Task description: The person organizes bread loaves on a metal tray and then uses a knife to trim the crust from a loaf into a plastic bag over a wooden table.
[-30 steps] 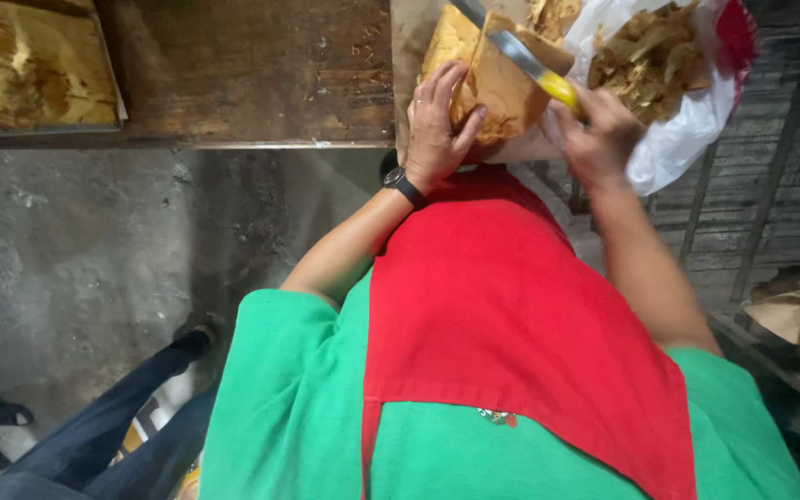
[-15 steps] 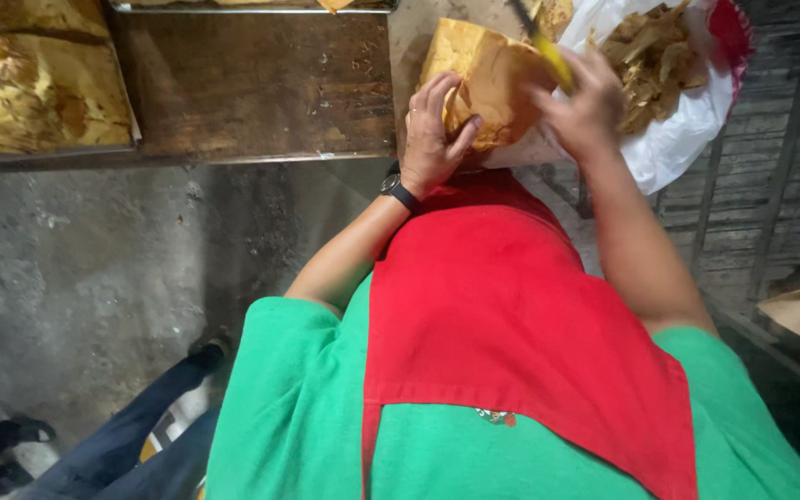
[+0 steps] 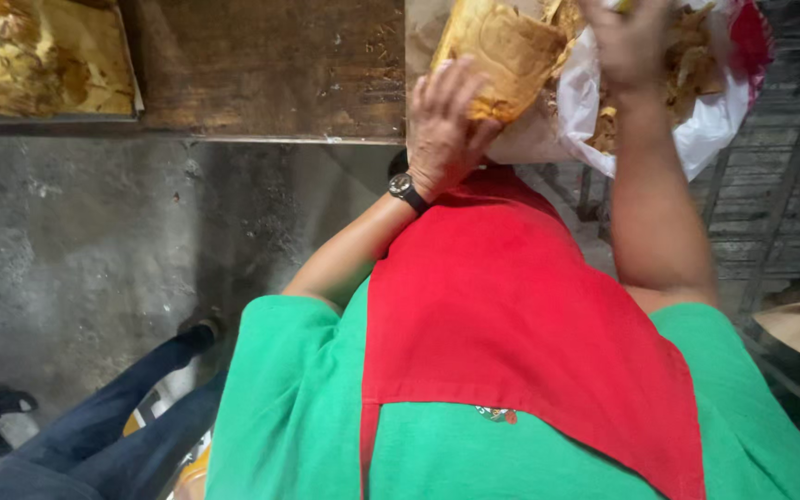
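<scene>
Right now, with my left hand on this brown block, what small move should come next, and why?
Probably keep the left hand steady on the brown block at the wooden table edge: the right hand is raised over the white bag of scraps, and what it holds is out of view.

Wearer's clothing, seen from above.
Green short-sleeved shirt (image 3: 289,417) under a red apron (image 3: 511,324); black round-faced wristwatch (image 3: 406,191) on left wrist; dark blue trousers (image 3: 104,444), dark shoe (image 3: 198,330).

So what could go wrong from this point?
The left hand grips the yellow-brown slab at the wooden bench edge, so it might slip off. The right hand reaches out of frame over the white bag of scraps, which may spill.
</scene>
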